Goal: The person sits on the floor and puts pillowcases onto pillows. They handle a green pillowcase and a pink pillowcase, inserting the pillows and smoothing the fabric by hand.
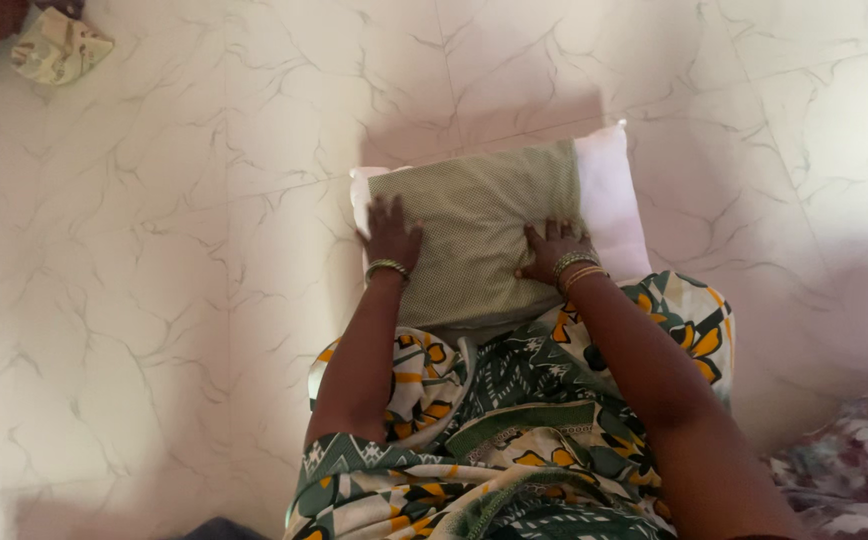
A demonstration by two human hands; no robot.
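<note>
Pillow (pixel 609 205), white and rectangular, lies on a pale marble-patterned tiled floor (pixel 184 280), just in front of the knees of a seated person seen from above. An olive-green mesh-textured cover (pixel 474 235) sits over most of the pillow, leaving a white strip bare along the pillow's far right side and a thin white edge at its left. The left hand (pixel 391 238) rests flat on the cover at the pillow's left edge, fingers spread and pressing down, a metal bangle at the wrist. The right hand (pixel 554 250) rests on the cover toward the pillow's right side, fingers curled against the fabric, with gold bangles at the wrist; whether it pinches the cloth cannot be told. A green, white and yellow patterned garment (pixel 514 400) covers the person's lap, touching the pillow's near edge. Well away from the pillow, at the far left, lies a crumpled patterned cloth (pixel 59 45).
</note>
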